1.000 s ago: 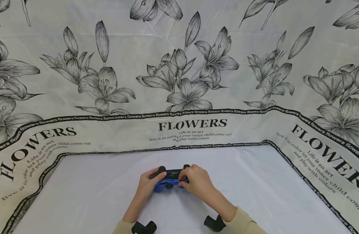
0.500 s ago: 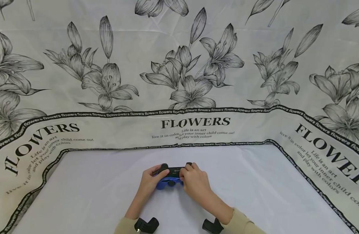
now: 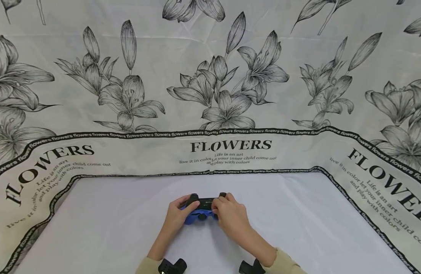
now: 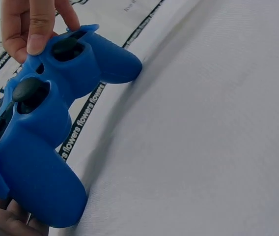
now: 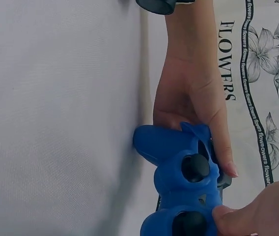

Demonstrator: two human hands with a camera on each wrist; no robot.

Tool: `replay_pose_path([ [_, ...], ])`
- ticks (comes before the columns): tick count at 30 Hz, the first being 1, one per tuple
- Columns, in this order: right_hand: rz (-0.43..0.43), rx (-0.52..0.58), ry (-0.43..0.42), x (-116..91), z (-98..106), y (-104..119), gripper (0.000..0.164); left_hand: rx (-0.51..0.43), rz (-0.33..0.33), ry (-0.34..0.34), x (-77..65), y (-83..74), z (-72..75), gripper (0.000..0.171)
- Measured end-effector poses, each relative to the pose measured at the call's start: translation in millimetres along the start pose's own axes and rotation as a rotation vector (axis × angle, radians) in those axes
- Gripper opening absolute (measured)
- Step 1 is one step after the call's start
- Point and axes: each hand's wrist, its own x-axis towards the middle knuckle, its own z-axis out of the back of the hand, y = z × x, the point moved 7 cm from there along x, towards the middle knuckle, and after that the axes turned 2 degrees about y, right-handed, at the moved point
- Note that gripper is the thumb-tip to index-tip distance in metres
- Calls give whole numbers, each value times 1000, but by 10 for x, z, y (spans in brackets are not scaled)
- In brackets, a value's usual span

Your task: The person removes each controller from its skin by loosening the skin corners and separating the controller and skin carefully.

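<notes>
A black game controller point(image 3: 206, 203) with "SONY" lettering is held up in front of me, partly covered by a blue silicone sleeve point(image 4: 56, 162). The sleeve wraps both grips and surrounds the thumbsticks point(image 5: 195, 167); its edges stand loose near both ends, and the black upper face is bare in the head view. My left hand point(image 3: 177, 216) grips the left end, thumb along the black face, other fingers behind. At the right end, my right hand point(image 3: 232, 216) pinches the sleeve's edge near the middle with curled fingers, covering much of that end.
A white cloth point(image 3: 111, 228) covers the table under the controller. Around it rises a flower-printed fabric point(image 3: 145, 152) with a black lettered border. Black wrist cameras point(image 3: 173, 266) sit at the cuffs of beige sleeves point(image 3: 286, 262).
My right hand has shifted its fingers from the sleeve's lower front edge up toward the controller's black face, hiding more of the right end. My left hand keeps its grip. The view has shifted slightly.
</notes>
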Motion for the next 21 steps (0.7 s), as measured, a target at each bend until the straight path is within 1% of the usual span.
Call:
replay_pose_path([
  [3,22,1,11,-9,-2,10,8,18,-1,67,7,10,5,59],
  [6,33,5,35,-21,15,27,9,44,-9,156,4,-23,4,61],
  [8,25,18,62,-28,25,25,9,57,-2,217,2,-46,-1,62],
  [10,20,30,71,-31,37,17,9,62,10,270,-2,-65,-6,63],
  [12,20,46,72,-33,47,2,9,59,26,305,-4,-67,-6,63],
  [14,34,53,53,-35,58,-8,8,59,26,319,-11,-65,-2,63],
  [16,51,66,42,-34,56,-24,7,56,17,317,-18,-74,3,61],
  [21,67,162,66,-15,11,-101,3,91,-47,270,-25,-142,15,57],
])
